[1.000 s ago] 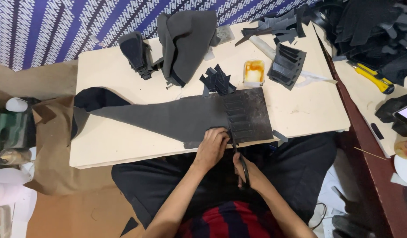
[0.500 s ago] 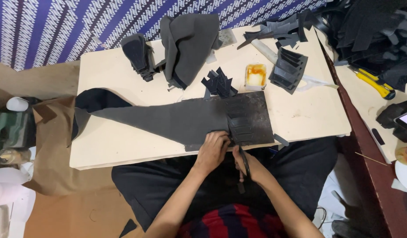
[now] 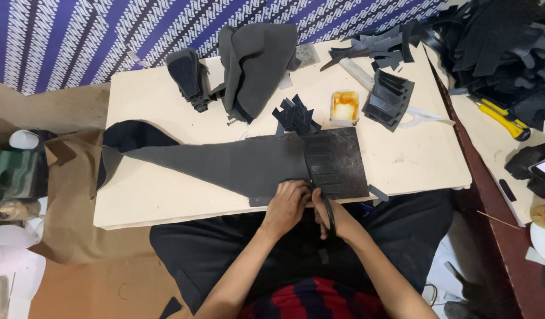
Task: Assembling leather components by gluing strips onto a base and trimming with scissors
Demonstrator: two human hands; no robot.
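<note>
A long dark grey sheet of material (image 3: 225,162) lies across the low wooden board (image 3: 166,201), tapering to the left. Its right end rests on a black cutting mat (image 3: 340,162). My left hand (image 3: 287,204) presses down on the sheet's near edge by the mat. My right hand (image 3: 330,214) sits just beside it, gripping a thin dark cutting tool (image 3: 330,211) whose tip meets the sheet's edge.
On the board lie a folded grey piece (image 3: 255,65), a stack of black cut pieces (image 3: 187,77), small triangular cut-outs (image 3: 296,115), a small tub of amber glue (image 3: 345,106) and ribbed black pieces (image 3: 390,97). A yellow utility knife (image 3: 503,118) and a heap of black scraps (image 3: 503,41) lie on the right.
Both hands have stayed at the sheet's near edge by the mat, shifting only slightly. The view has drifted a little.
</note>
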